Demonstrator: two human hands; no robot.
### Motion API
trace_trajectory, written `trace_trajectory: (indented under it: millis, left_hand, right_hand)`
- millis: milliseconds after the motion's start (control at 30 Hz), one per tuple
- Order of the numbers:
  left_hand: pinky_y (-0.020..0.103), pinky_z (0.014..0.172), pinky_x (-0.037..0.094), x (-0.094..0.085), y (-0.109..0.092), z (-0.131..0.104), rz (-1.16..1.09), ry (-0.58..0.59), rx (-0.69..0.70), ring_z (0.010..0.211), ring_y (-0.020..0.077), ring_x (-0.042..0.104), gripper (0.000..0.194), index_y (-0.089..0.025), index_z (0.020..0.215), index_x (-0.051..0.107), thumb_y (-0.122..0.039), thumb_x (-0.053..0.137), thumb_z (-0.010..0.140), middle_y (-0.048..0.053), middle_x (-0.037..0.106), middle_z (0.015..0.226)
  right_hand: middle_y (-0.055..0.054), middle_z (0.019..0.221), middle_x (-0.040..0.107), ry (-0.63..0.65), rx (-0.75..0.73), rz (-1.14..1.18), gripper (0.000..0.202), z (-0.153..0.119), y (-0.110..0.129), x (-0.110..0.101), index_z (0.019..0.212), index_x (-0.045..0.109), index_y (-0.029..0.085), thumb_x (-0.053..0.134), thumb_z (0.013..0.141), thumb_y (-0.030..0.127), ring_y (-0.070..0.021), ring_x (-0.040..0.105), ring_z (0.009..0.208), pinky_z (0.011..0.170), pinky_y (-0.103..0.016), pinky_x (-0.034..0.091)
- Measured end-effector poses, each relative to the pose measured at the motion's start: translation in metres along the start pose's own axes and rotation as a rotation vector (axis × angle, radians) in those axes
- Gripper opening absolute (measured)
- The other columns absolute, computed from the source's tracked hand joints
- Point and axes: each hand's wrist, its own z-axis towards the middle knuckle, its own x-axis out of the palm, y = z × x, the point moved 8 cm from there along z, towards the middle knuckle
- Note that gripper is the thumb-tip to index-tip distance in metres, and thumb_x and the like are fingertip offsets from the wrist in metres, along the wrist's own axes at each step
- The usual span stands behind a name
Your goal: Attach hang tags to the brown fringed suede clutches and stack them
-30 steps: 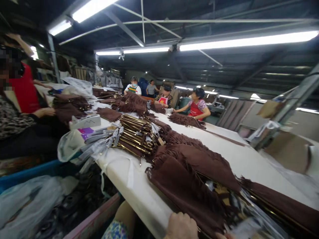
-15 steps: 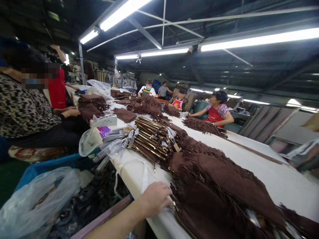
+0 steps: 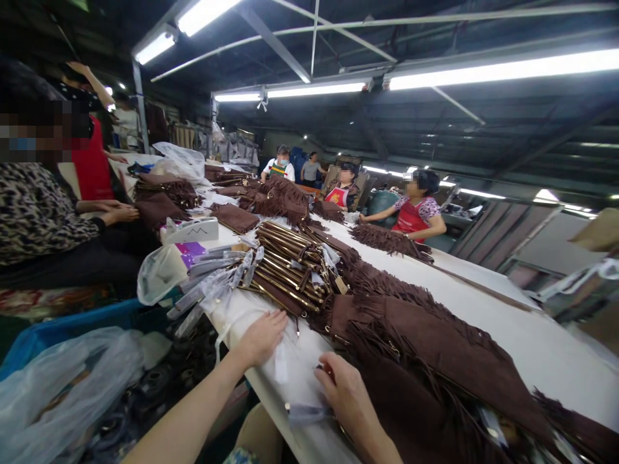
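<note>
At the near edge of a long white work table [image 3: 532, 341], seen from the head camera, the person's two bare hands rest close together. The left hand [image 3: 261, 336] lies flat and open, palm down, on a strip of clear plastic [image 3: 279, 361] just beside a stack of brown, gold-trimmed straps [image 3: 285, 270]. The right hand [image 3: 344, 390] is loosely curled at the edge of a brown fringed suede piece [image 3: 425, 341], its fingers pinching something small and dark; what exactly it grips cannot be told. A clear plastic sleeve [image 3: 304, 414] lies just beside this hand on the table edge.

Farther along the same view, more fringed brown pieces are heaped along the table. Clear plastic bags [image 3: 159, 274] hang off the left edge above a blue bin [image 3: 72, 325]. To the left sits a person in a patterned top [image 3: 33, 206], hands on brown material. Across the table, a person in a red apron [image 3: 413, 212] reaches towards another fringed piece. Fluorescent tube lights [image 3: 498, 67] run overhead.
</note>
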Motion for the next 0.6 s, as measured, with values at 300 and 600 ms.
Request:
trace_trajectory:
  millis: [300,600]
  left_hand:
    - [0.047,0.112,0.033,-0.006,-0.004,0.0,0.003,0.001,-0.03,0.136,0.028,0.043,0.046,-0.012,0.137,0.05,-0.018,0.043,0.092,0.016,0.048,0.145]
    - [0.05,0.111,0.032,-0.018,-0.005,0.002,-0.027,-0.012,-0.048,0.136,0.0296,0.042,0.048,-0.01,0.138,0.048,-0.017,0.045,0.091,0.017,0.047,0.146]
  right_hand:
    - [-0.009,0.079,0.07,0.257,-0.004,-0.349,0.02,0.017,-0.003,0.031,0.079,0.063,0.016,0.049,0.084,0.003,-0.0227,0.066,0.067,0.052,-0.027,0.029]
    - [0.001,0.066,0.064,0.283,0.032,0.031,0.026,-0.055,-0.029,-0.086,0.065,0.055,0.023,0.047,0.088,0.031,-0.015,0.061,0.061,0.057,-0.022,0.046]
